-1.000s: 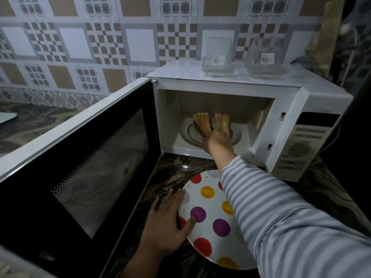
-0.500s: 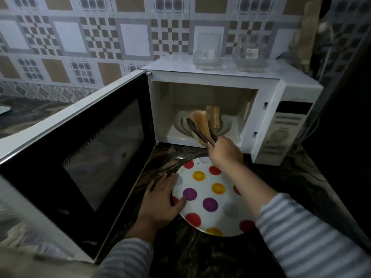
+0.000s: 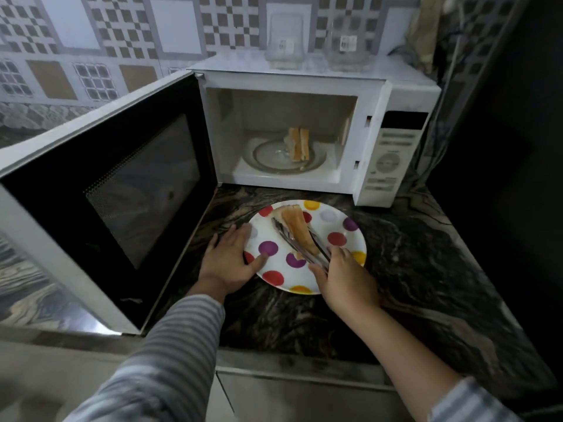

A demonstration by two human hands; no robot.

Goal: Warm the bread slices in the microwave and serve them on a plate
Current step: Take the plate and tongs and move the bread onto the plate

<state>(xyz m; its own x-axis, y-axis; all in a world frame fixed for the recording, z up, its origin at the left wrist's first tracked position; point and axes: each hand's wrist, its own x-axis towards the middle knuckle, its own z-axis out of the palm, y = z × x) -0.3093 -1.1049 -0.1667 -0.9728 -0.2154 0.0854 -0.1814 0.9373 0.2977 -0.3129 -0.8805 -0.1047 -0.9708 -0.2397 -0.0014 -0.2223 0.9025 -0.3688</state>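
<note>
- Left hand [image 3: 230, 260] lies flat with fingers spread, palm on the counter [image 3: 426, 269] and fingertips and thumb resting on the left rim of the plate [image 3: 341, 236].
- Right hand [image 3: 344, 281] is curled round the handles of metal tongs [image 3: 300, 242], squeezing them onto toasted bread [image 3: 297, 226], looks like a couple of slices together.
- That bread sits tilted over the polka-dot plate, just in front of the microwave [image 3: 396, 95].
- Two more golden slices [image 3: 300, 144] stand upright on the glass turntable [image 3: 274, 159] inside, door [image 3: 122, 184] swung wide open.
</note>
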